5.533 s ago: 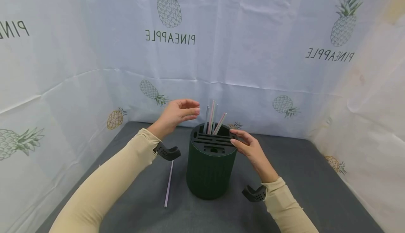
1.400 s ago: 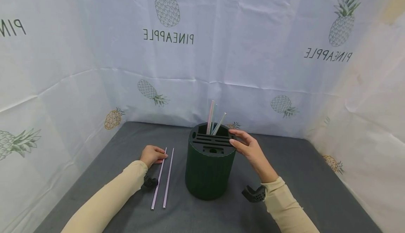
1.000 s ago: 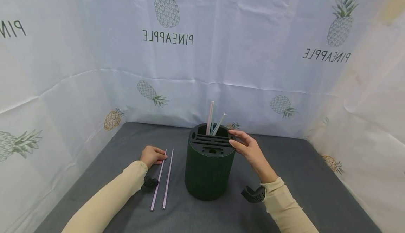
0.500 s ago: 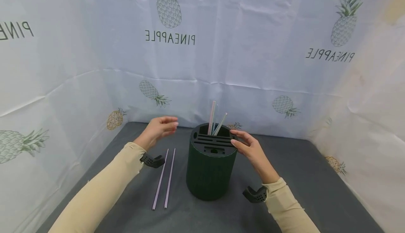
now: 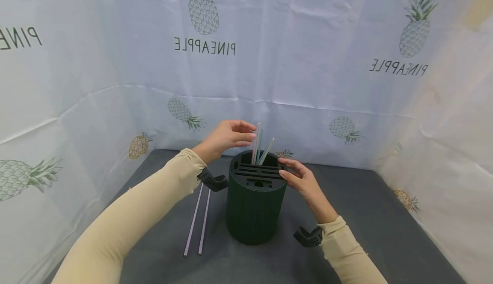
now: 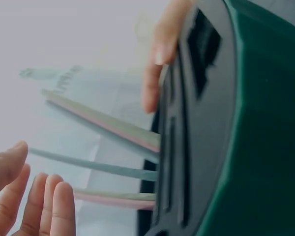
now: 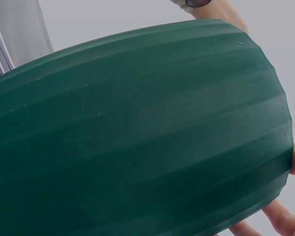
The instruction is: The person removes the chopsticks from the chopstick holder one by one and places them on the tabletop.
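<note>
seeing pale, wrinkled cloth [image 5: 292, 61], printed with pineapples and mirrored lettering, hanging behind the holder and along both its sides. finding a flat, matt, dark grey tabletop [image 5: 369, 215] spreading beneath the holder. noticing smooth cream cloth stretching along the left sleeve [image 5: 127, 215], left of the holder, and the right sleeve [image 5: 352, 249], at its near right. seeing the dark green holder [image 5: 254, 215] standing upright, a rounded cylinder with broad lengthwise ridges, its flat black top panel [image 6: 206, 128] showing long parallel slots. watching the left hand [image 5: 229, 137] hovering above the holder's left rim, thumb parting narrowly from gently bending fingers; being unable to tell whether any fingertip is touching a stick. seeing the right hand [image 5: 304, 181] gripping the holder's right rim between thumb and fingers. noting curved black wrist mounts [image 5: 212, 181], with small holes, sitting left and right of the holder. finding two straight, glossy lilac sticks [image 5: 194, 224] lying on the tabletop, left of the holder, nearly side by side. seeing a pinkish stick [image 5: 256, 144], a bluish stick [image 5: 260, 144] and a leaning stick [image 5: 267, 151], all slender, rising from the holder's rear opening.
</note>
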A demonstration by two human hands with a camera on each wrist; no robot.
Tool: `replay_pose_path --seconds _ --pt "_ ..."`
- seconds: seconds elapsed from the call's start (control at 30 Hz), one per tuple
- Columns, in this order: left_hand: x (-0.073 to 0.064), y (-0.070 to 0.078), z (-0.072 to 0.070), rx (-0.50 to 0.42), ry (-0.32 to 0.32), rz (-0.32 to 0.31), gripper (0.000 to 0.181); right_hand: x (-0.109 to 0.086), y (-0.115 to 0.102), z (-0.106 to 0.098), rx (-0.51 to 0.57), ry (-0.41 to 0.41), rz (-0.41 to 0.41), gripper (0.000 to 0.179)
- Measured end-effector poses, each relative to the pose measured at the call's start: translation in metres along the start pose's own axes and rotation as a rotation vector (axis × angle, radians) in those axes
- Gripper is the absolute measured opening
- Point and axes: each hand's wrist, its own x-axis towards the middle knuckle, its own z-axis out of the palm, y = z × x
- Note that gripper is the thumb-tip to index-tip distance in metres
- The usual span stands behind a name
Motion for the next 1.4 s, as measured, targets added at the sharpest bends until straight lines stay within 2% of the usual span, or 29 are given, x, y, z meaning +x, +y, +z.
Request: replay_pose_path --seconds 0.27,0.63,0.9,1.07,1.2,1.3,1.4 --pt "0.011 -0.006 0.015 0.053 0.012 -0.046 0.033 0.001 0.000 0.001 0.012 0.002 -0.004 0.049" --pt "0.017 -0.012 0.022 0.115 0.001 -0.042 0.035 0.001 0.001 0.000 0.008 0.003 -0.006 0.049" --pt "0.016 -0.009 0.022 0.074 0.007 -0.032 0.029 0.001 0.002 0.000 0.006 0.006 -0.003 0.049" --pt "0.014 0.004 0.017 0.018 0.034 0.044 0.028 0.000 0.002 0.000 0.001 0.004 -0.002 0.049" --pt "0.010 0.026 0.008 -0.057 0.077 0.157 0.024 -0.001 0.002 0.000 -0.002 0.006 -0.002 0.050" --pt "0.006 0.045 -0.003 -0.185 0.118 0.262 0.014 0.000 0.002 0.000 0.000 0.008 -0.001 0.050" --pt "-0.001 0.065 -0.018 -0.359 0.183 0.366 0.015 0.000 0.001 0.000 0.003 0.010 0.000 0.050"
